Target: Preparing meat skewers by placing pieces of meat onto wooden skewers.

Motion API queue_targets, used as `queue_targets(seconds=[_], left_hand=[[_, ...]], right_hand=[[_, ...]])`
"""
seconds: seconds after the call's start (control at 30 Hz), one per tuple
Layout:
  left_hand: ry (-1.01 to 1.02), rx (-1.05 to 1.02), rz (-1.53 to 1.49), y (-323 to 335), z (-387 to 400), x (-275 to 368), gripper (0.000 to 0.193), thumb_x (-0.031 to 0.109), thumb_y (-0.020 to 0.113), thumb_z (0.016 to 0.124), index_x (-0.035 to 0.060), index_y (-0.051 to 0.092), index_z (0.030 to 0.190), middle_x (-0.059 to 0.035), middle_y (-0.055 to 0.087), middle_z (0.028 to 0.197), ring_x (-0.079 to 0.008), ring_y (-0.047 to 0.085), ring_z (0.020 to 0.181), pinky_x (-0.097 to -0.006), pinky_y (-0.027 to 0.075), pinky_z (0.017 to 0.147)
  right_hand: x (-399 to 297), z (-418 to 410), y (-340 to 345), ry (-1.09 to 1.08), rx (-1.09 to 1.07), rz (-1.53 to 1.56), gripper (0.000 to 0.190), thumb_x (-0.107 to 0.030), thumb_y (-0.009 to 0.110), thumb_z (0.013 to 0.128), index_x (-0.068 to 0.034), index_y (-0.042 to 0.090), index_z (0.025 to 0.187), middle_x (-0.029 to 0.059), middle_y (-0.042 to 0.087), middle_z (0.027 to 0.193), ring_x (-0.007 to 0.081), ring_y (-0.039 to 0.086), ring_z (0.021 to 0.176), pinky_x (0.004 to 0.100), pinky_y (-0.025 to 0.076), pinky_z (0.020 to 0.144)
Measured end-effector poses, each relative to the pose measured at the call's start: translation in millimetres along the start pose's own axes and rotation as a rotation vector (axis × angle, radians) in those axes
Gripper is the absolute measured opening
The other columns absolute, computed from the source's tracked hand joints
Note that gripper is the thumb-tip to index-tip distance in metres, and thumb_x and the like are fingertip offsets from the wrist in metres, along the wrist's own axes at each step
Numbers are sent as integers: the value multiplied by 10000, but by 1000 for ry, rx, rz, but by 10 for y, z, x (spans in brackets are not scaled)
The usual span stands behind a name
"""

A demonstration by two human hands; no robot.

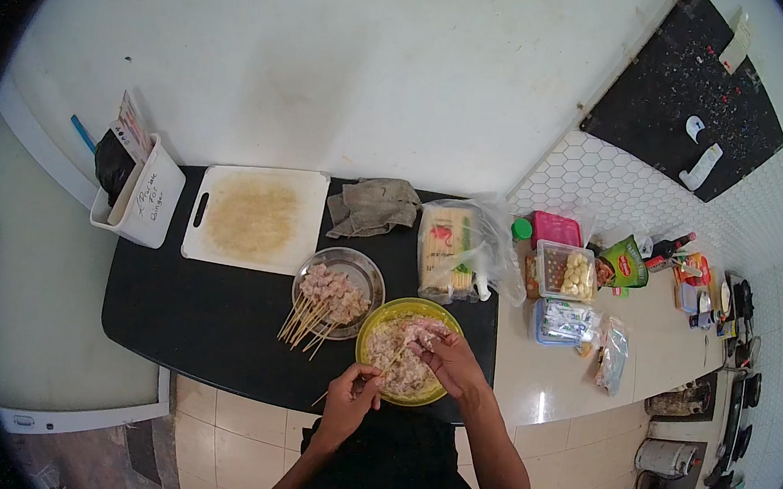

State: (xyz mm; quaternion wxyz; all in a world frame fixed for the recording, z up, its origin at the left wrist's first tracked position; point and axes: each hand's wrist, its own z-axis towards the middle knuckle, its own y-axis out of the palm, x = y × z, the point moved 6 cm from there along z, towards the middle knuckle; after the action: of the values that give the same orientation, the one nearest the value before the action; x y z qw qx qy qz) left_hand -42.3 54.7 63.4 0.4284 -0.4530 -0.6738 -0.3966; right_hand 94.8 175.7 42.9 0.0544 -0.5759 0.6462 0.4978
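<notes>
My left hand [354, 398] pinches a thin bamboo skewer [392, 363] that slants up over a yellow bowl [452, 314]. My right hand [452, 363] is at the skewer's upper end, with its fingers around a pale pink piece of raw meat [420, 332]. Chopped, seasoned raw meat [410, 379] fills much of the bowl. Left of the bowl stands a round metal plate [377, 275]. Several skewers of raw meat [331, 294] lie on it, their bare stick ends [299, 324] hanging over its near left rim.
Behind the plate are a white cutting board [309, 222] and a grey cloth [374, 207]. A bag of bamboo skewers [446, 250] lies beyond the bowl. Food containers [565, 272] and packets crowd the light counter [555, 384] at right. A white bin [159, 201] stands far left.
</notes>
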Motion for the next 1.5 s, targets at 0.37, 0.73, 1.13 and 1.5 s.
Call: queue_targets(seconds=[0.37, 0.73, 1.13, 1.5], left_hand=[[-8, 9, 10, 7, 0, -18, 115, 62, 545, 910, -36, 548, 968, -39, 561, 679, -73, 524, 581, -214, 426, 540], [-7, -4, 69, 24, 1, 27, 143, 83, 548, 915, -42, 556, 985, -42, 565, 681, -77, 527, 579, -220, 425, 533], [55, -13, 104, 13, 7, 23, 129, 89, 556, 919, -29, 569, 970, -30, 560, 682, -57, 505, 554, -215, 396, 497], [47, -4, 91, 18, 10, 30, 122, 66, 563, 910, -36, 571, 976, -29, 565, 722, -50, 494, 550, -211, 380, 475]], right_hand=[[-78, -33, 25, -27, -14, -22, 262, 23, 450, 927, 21, 518, 1180, 122, 596, 1118, 188, 628, 936, 326, 547, 862], [-193, -91, 150, -172, 9, -232, 298, 91, 474, 847, 26, 548, 1129, 121, 624, 1068, 175, 628, 934, 313, 543, 812], [-219, -96, 173, -220, 49, -356, 286, 93, 505, 821, 37, 575, 1093, 95, 631, 1005, 144, 623, 876, 294, 549, 788], [-262, -134, 227, -270, 42, -373, 267, 89, 526, 817, 32, 588, 1071, 76, 644, 962, 128, 624, 846, 285, 545, 771]])
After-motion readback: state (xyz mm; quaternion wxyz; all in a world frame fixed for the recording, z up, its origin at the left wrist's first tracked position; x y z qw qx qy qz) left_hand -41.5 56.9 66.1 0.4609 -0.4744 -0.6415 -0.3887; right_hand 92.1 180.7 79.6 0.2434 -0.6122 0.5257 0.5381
